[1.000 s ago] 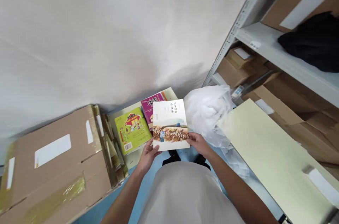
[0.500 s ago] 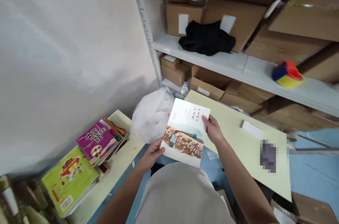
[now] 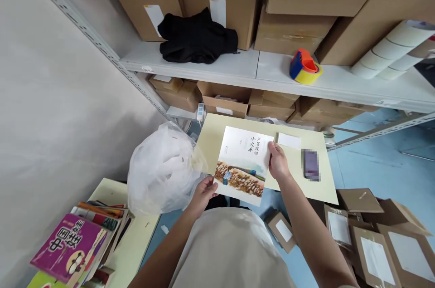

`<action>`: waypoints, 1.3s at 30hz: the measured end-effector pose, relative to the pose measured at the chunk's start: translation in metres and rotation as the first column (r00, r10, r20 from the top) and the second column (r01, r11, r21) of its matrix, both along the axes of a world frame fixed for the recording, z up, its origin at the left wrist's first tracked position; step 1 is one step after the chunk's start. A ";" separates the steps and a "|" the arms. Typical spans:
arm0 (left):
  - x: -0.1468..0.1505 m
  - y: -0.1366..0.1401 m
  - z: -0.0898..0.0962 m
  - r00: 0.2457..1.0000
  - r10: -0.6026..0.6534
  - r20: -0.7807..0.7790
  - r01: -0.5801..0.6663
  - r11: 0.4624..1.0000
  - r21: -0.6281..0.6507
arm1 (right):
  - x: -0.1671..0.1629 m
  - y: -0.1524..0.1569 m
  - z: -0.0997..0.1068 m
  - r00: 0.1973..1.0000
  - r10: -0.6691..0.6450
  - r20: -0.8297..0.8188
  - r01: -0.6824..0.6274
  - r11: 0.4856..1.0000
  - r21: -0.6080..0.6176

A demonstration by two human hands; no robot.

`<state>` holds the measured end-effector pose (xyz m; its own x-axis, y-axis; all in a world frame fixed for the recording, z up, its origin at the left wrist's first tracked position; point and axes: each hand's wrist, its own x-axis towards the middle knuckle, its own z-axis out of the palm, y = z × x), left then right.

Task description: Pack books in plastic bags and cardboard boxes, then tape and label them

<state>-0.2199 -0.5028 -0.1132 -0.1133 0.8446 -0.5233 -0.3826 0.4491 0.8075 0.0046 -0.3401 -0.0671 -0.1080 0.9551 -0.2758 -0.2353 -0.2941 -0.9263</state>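
A thin picture book [image 3: 243,165] with a white cover, Chinese lettering and a painted child in a striped shirt is held up in front of my body, tilted a little. My left hand [image 3: 205,192] pinches its lower left corner, thumb on the cover. At the upper right edge, my right hand [image 3: 278,161] grips it with the thumb in front; the fingers behind the book are hidden. Beyond the book lies a pale yellow table [image 3: 212,136], bearing a white pad-like block [image 3: 288,140] and a blurred-out purple object [image 3: 310,164].
Left of me, stacked books with a purple one [image 3: 68,245] on top lie on another table [image 3: 136,233], beside a translucent bag [image 3: 163,170]. A shelf [image 3: 272,68] carries cartons, black cloth [image 3: 197,38] and a tape dispenser [image 3: 306,66]. Cardboard boxes [image 3: 370,251] stand on the floor right.
My view has turned to the right, so the shelf and tables appear shifted left. Both hands keep hold of the book, which stays in front of me. More floor boxes show.
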 end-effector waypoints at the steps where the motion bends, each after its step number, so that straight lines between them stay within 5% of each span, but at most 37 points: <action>1: -0.001 0.004 -0.003 0.999 -0.002 0.034 0.002 1.000 0.006 | 0.000 0.003 0.000 1.000 -0.016 0.002 0.016 1.000 0.000; 9: -0.026 0.046 -0.009 0.966 -0.062 0.250 0.054 0.998 0.038 | -0.008 0.035 0.010 0.988 -0.126 0.095 0.131 0.990 -0.054; 20: -0.056 0.068 -0.008 0.933 -0.019 0.360 0.040 0.998 -0.051 | -0.022 0.058 -0.008 0.956 -0.215 0.201 0.224 0.974 -0.025; 30: -0.043 0.086 -0.015 0.906 0.126 0.405 -0.118 0.992 -0.045 | -0.003 0.092 -0.001 0.993 0.027 0.113 -0.035 0.997 0.066; 39: -0.016 0.100 -0.012 0.923 0.160 0.350 -0.182 0.983 0.030 | 0.028 0.138 -0.001 0.917 0.203 0.343 -0.327 0.875 0.358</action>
